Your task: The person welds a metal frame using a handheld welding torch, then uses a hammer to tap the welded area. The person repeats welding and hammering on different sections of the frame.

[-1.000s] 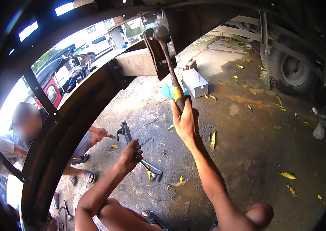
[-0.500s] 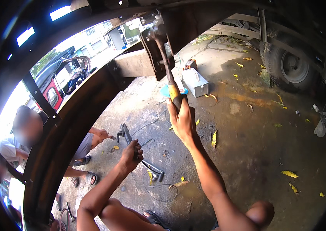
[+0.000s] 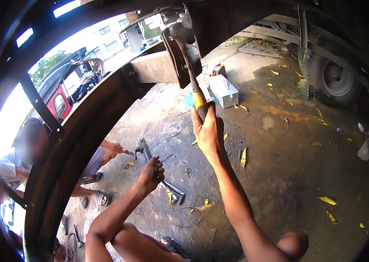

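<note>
**Hammer raised under the rusty frame**

While the right hand point(image 3: 208, 131) closes tightly around the yellow end of the hammer point(image 3: 188, 65) handle, the shaft goes up and away from the grip, and the dark head sits against the metal bracket point(image 3: 173, 56) that hangs from the frame above. Holding so low on the handle probably gives a longer swing, and the arm is stretched up because the bracket is overhead.

Lower and to the left of this grip, the left hand point(image 3: 151, 170) is wrapped firmly around a dark metal bar tool point(image 3: 160, 174), which lies slanted over the ground; its far end is forked, its near end carries a short crosspiece. It seems kept ready there, out of the way of the hammer.

Beyond the hammer grip, on the concrete, stands a grey metal toolbox point(image 3: 223, 91). Far to the right is a truck wheel point(image 3: 335, 78). To the left, behind the curved rusty beam point(image 3: 84, 144), another person crouches, one hand point(image 3: 116, 148) reaching to the ground.
</note>
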{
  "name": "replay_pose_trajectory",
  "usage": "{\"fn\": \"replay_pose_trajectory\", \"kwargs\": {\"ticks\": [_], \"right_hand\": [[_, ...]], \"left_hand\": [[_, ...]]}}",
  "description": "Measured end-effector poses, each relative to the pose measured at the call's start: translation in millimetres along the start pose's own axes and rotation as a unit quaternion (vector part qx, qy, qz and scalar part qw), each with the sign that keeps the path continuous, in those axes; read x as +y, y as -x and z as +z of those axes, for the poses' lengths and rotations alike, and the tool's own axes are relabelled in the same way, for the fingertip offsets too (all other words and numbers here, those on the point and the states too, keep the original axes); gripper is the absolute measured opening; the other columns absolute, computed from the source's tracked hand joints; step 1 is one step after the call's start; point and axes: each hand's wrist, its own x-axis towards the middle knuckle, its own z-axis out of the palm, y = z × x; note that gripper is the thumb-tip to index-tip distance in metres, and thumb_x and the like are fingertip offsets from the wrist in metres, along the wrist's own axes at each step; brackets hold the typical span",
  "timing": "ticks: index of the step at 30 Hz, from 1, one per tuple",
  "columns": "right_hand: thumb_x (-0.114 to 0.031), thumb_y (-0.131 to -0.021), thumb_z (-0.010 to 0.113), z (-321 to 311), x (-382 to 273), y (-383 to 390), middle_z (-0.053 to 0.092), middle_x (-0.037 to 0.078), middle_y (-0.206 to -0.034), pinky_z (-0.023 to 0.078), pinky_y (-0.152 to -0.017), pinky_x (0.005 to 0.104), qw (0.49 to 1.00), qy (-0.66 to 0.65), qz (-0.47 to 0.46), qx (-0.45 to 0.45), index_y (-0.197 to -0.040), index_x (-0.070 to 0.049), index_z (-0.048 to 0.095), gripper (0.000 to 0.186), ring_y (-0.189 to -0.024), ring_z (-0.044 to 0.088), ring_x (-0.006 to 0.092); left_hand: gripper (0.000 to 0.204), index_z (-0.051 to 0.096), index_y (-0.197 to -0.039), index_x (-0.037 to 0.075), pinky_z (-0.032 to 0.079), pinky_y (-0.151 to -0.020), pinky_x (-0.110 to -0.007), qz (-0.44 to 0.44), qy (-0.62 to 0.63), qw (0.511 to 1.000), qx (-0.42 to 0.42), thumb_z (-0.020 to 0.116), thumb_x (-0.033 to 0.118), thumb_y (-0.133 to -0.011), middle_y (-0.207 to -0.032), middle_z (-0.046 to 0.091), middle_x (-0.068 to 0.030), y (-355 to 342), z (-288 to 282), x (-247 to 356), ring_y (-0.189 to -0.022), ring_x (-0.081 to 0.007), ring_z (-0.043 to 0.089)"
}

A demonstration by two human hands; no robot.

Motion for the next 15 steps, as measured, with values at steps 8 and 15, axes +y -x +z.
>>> {"fn": "replay_pose_trajectory", "kwargs": {"ticks": [8, 15], "right_hand": [[-0.033, -0.095, 0.063, -28, -15, 66, 0.063, 0.019, -0.073, 0.048, -0.053, 0.0417, 0.992, -0.088, 0.065, -0.070, -0.102, -0.002, 0.051, 0.035, -0.065, 0.067, 0.0359], [-0.029, -0.090, 0.068, -38, -30, 50, 0.063, 0.016, -0.076, 0.051, -0.054, 0.0413, 0.985, -0.111, -0.133, -0.014, -0.112, -0.003, 0.052, 0.038, -0.063, 0.066, 0.0369]], "left_hand": [[0.022, 0.047, -0.086, 0.015, 0.033, -0.046, -0.022, -0.002, 0.002, 1.000, -0.007, 0.060, 0.028, -0.097, -0.070, 0.046, 0.0038, 13, 8, 3, -0.059, -0.0096, 0.046], [0.022, 0.047, -0.088, 0.014, 0.033, -0.046, -0.022, -0.014, 0.020, 1.000, -0.017, 0.061, 0.028, -0.096, -0.071, 0.046, 0.0035, 3, -3, -1, -0.059, -0.0099, 0.047]]}}
